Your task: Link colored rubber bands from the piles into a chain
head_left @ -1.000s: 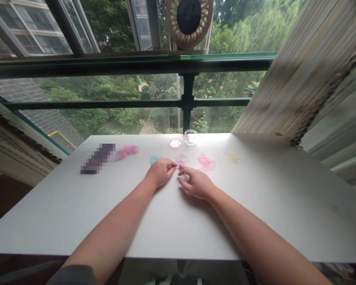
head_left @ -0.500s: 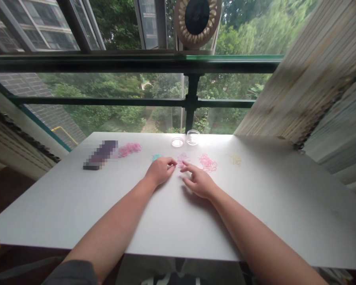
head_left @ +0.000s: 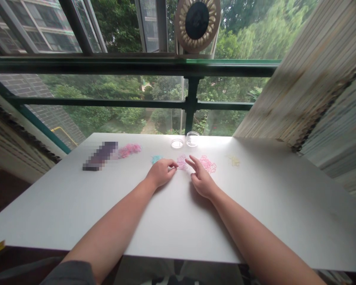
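Both hands over the white bench [head_left: 178, 221], working at the middle row of small rubber bands.

Left hand [head_left: 160, 173]: rests low at the near-left edge of the lilac rubber bands [head_left: 182, 162]. Thumb and index tips nearly together, other fingers curled under. Can't tell if a band is pinched there, too small to see.

Right hand [head_left: 204, 183]: just right of the lilac pile, partly in front of the pink rubber bands [head_left: 210, 163]. Fingers spread, index and middle extended forward, thumb well off them. No grip on anything visible. Contact with the bands: can't tell.

Lilac pile sits loose on the bench, between the two hands and slightly beyond them. Teal rubber bands [head_left: 156, 159] just past the left knuckles, partly hidden. Yellow rubber bands [head_left: 234, 160] well to the right, small thin pile. Bigger pink-purple mixed pile [head_left: 130, 150] off to the left, next to a pixelated dark object [head_left: 101, 156], identity unreadable.

Far edge: clear round container [head_left: 192, 139], with clear round lid [head_left: 177, 144] lying flat just left of it. Behind the bench: green railing [head_left: 130, 66], fan [head_left: 197, 19] above it, striped curtain [head_left: 273, 87] on the right.
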Demonstrator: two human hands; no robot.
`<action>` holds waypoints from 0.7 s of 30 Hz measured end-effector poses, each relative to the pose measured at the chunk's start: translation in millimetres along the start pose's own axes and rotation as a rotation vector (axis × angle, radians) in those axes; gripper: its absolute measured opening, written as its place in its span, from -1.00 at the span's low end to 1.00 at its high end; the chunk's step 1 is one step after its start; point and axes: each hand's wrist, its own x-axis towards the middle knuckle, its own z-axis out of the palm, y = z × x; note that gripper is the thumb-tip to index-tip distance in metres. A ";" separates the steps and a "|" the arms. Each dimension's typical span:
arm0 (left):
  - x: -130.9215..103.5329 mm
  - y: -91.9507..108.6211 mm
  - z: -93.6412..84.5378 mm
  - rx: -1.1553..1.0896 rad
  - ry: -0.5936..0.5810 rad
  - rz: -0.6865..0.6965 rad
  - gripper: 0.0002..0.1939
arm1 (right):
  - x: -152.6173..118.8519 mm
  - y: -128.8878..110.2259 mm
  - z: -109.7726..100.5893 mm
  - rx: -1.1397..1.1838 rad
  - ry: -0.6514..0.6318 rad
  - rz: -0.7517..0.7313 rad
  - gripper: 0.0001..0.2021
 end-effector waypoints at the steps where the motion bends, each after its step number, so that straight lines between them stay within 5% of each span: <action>1: 0.1 0.2 -0.1 -0.002 0.001 0.002 -0.81 | -1.1 -1.8 -0.2 -0.025 0.006 0.007 -0.31; 11: 0.0 2.8 -1.5 -0.041 0.005 -0.012 -0.83 | -8.7 -22.5 -4.2 -0.370 0.041 0.143 -0.55; 21: -0.2 7.8 -2.0 -0.040 -0.029 0.024 -0.83 | -4.4 -17.5 -7.0 -0.266 -0.058 0.129 -0.49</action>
